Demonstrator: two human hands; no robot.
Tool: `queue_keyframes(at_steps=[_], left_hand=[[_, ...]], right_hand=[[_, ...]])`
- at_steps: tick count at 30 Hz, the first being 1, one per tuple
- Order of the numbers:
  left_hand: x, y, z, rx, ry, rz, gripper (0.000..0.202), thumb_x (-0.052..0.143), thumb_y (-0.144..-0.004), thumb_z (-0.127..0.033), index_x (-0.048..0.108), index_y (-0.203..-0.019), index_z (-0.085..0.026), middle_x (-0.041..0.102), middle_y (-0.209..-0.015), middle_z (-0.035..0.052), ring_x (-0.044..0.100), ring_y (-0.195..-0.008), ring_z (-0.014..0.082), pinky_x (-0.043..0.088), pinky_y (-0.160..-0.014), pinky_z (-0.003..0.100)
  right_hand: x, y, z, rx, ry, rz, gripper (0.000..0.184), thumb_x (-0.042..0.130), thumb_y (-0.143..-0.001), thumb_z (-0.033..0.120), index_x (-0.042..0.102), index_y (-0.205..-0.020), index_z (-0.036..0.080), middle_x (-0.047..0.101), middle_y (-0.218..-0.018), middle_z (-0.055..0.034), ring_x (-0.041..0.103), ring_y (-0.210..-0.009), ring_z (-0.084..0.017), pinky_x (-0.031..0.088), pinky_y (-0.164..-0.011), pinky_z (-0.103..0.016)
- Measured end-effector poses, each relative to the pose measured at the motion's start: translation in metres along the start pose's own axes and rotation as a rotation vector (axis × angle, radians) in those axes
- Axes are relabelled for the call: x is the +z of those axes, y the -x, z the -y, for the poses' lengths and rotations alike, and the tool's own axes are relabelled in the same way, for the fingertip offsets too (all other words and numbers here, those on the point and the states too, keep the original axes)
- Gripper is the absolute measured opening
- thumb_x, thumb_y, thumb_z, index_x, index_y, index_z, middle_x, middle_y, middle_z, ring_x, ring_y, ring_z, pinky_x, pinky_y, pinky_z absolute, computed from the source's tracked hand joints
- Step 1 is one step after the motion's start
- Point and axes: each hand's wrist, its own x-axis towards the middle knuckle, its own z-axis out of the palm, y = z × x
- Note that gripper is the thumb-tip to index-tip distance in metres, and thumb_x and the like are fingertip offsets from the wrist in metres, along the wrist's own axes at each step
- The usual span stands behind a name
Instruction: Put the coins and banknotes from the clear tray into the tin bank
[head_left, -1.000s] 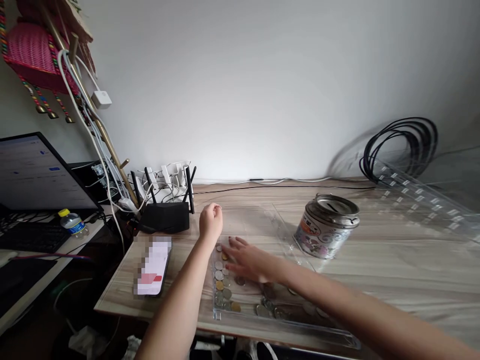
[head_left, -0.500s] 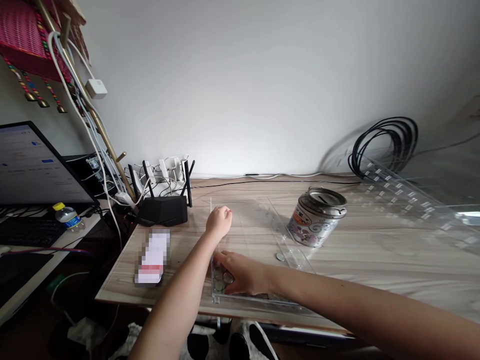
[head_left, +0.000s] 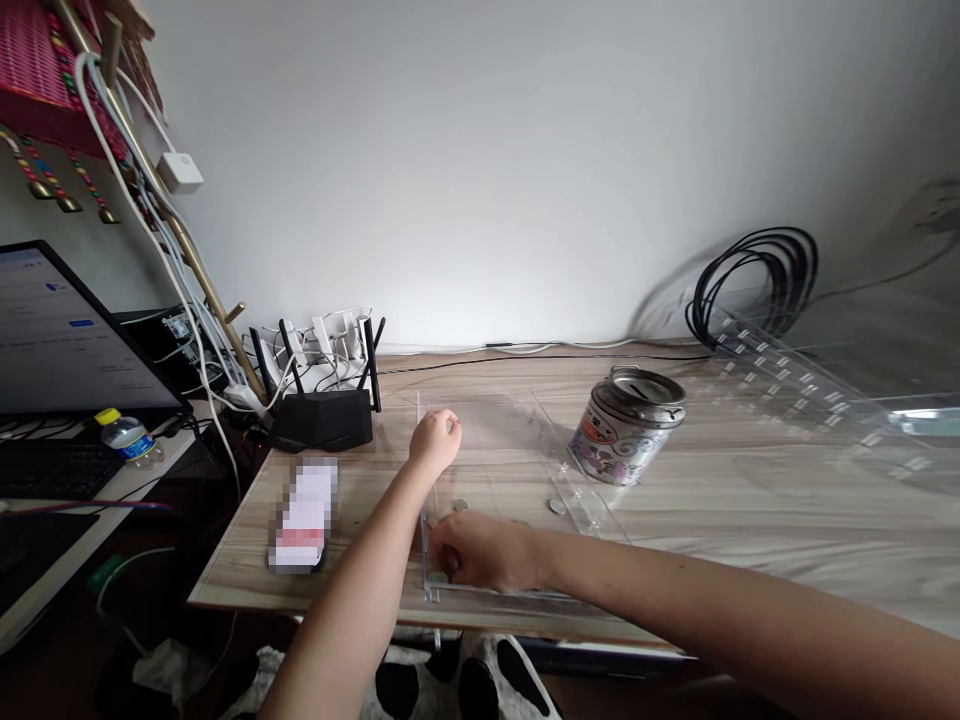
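A clear plastic tray (head_left: 499,440) lies on the wooden desk in front of me. My left hand (head_left: 436,438) is closed in a fist over its far left part; whatever it may contain is hidden. Low in the tray's near left corner, my right hand (head_left: 480,550) has its fingers curled in, and their tips and anything between them cannot be made out. A silver coin (head_left: 460,505) shows just beyond its knuckles. Another coin (head_left: 557,507) lies further right. To the right of the tray stands a patterned metal tin (head_left: 628,428) with a slotted lid.
A phone (head_left: 306,515) lies at the desk's left, with a black router (head_left: 322,418) behind it. Coiled black cable (head_left: 795,270) and a clear panel (head_left: 810,385) are at the back right. A bottle (head_left: 129,437) and laptop (head_left: 71,340) stand far left.
My right hand has curled its spread fingers inward over the coins in the near left corner. A coin beyond its knuckles now shows. The left fist stays put; the view shifts slightly.
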Motion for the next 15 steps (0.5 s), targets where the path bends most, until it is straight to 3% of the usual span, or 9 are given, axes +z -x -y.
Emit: queue_keyframes(at_steps=[5,8,10,13,15], left_hand=[[-0.003,0.000,-0.003,-0.020,0.084,0.002,0.016,0.043,-0.075,-0.019,0.058,-0.078,-0.017,0.060,-0.088,0.0059,0.054,-0.084,0.0151,0.041,-0.074,0.027],[-0.004,0.002,-0.011,-0.159,0.327,0.053,0.016,0.043,-0.076,-0.023,0.058,-0.077,-0.017,0.061,-0.084,0.0058,0.055,-0.080,0.0146,0.042,-0.072,0.026],[-0.005,0.004,-0.019,-0.339,0.609,0.243,0.025,0.039,-0.079,-0.033,0.057,-0.076,-0.015,0.061,-0.077,0.0060,0.056,-0.072,0.0141,0.043,-0.064,0.025],[-0.009,0.008,-0.026,-0.524,0.973,0.812,0.039,0.036,-0.077,-0.047,0.055,-0.074,-0.013,0.059,-0.066,0.0081,0.055,-0.056,0.0142,0.039,-0.044,0.022],[-0.011,0.008,-0.026,-0.555,1.138,1.037,0.038,0.040,-0.074,-0.048,0.053,-0.070,-0.013,0.056,-0.059,0.0066,0.047,-0.042,0.0096,0.026,-0.031,0.017]], right_hand=[[-0.004,0.005,0.002,-0.016,-0.061,0.058,0.015,0.054,-0.052,0.006,0.060,-0.063,0.014,0.054,-0.057,0.0035,0.044,-0.048,-0.007,0.031,-0.042,-0.016],[-0.022,0.010,0.001,0.027,-0.077,-0.008,0.017,0.052,-0.053,0.004,0.061,-0.063,0.013,0.055,-0.055,0.0031,0.045,-0.048,-0.007,0.031,-0.042,-0.017],[-0.042,0.013,-0.004,0.071,-0.043,-0.209,0.016,0.050,-0.056,0.004,0.061,-0.064,0.013,0.058,-0.059,0.0008,0.048,-0.051,-0.008,0.035,-0.046,-0.018],[-0.073,0.019,-0.013,0.152,0.042,-0.516,0.017,0.046,-0.064,0.008,0.062,-0.068,0.014,0.060,-0.062,-0.0013,0.051,-0.055,-0.010,0.038,-0.052,-0.020],[-0.088,0.028,-0.017,0.162,0.098,-0.593,0.018,0.045,-0.068,0.012,0.062,-0.073,0.016,0.061,-0.065,-0.0014,0.053,-0.057,-0.011,0.039,-0.054,-0.021]])
